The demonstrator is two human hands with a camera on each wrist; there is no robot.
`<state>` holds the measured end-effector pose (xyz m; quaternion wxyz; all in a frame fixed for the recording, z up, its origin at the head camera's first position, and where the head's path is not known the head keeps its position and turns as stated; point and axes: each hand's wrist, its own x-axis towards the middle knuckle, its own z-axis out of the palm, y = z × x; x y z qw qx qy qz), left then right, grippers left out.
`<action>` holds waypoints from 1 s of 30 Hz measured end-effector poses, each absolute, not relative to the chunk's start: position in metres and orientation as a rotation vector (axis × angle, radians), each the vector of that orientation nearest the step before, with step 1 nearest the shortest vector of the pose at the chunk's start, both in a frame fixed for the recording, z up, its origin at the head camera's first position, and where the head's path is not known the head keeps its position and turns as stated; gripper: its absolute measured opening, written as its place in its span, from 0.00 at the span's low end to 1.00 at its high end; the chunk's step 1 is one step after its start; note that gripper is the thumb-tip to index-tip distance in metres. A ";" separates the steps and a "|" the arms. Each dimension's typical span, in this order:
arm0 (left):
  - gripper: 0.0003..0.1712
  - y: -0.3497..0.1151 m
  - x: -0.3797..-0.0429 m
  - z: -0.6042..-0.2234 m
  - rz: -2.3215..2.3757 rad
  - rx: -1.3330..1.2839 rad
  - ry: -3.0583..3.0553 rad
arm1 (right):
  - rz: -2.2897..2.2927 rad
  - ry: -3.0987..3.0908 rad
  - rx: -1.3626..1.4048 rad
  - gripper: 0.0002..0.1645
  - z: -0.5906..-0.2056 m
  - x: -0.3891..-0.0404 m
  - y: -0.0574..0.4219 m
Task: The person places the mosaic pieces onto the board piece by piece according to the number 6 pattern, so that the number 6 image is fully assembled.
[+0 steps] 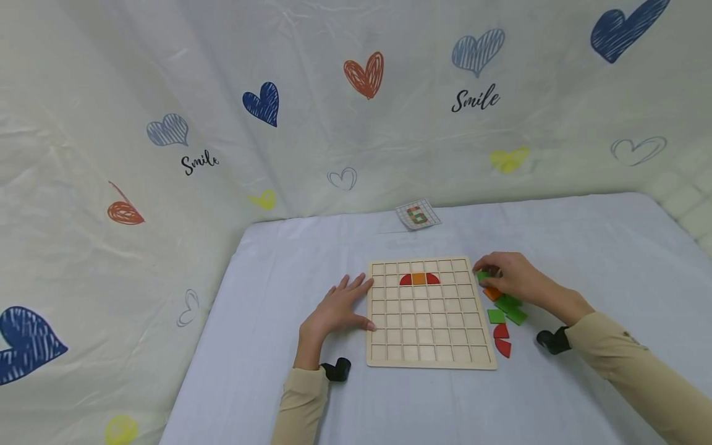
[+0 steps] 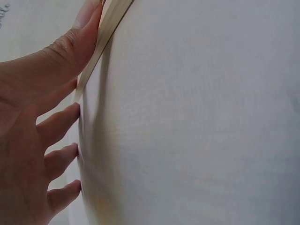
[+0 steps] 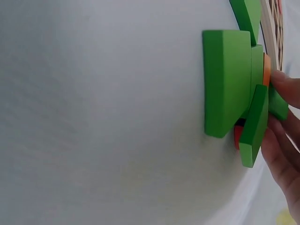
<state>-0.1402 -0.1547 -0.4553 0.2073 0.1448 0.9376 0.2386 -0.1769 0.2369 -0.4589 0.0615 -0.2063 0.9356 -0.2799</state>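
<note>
A wooden grid board lies on the table. Near its top, a red quarter-round piece, an orange square and another red quarter-round piece sit side by side. My left hand, fingers spread, touches the board's left edge; in the left wrist view the thumb rests on the wooden rim. Right of the board, my right hand pinches a green tile between thumb and fingers. Loose green tiles and an orange tile lie by that hand.
A green square and two red quarter-round pieces lie along the board's right side. Behind the board is a card printed with a coloured grid pattern. A white cloth printed with hearts hangs behind the table.
</note>
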 end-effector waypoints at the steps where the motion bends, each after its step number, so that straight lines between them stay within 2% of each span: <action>1: 0.60 -0.155 -0.140 -0.455 0.665 0.404 2.611 | -0.842 2.832 -0.630 0.13 -0.459 -0.176 0.237; 18: 0.60 -0.154 -0.140 -0.454 0.662 0.398 2.606 | -0.967 2.858 -0.672 0.09 -0.447 -0.175 0.227; 30: 0.60 -0.154 -0.141 -0.457 0.638 0.405 2.614 | -1.092 2.714 -0.690 0.19 -0.447 -0.176 0.202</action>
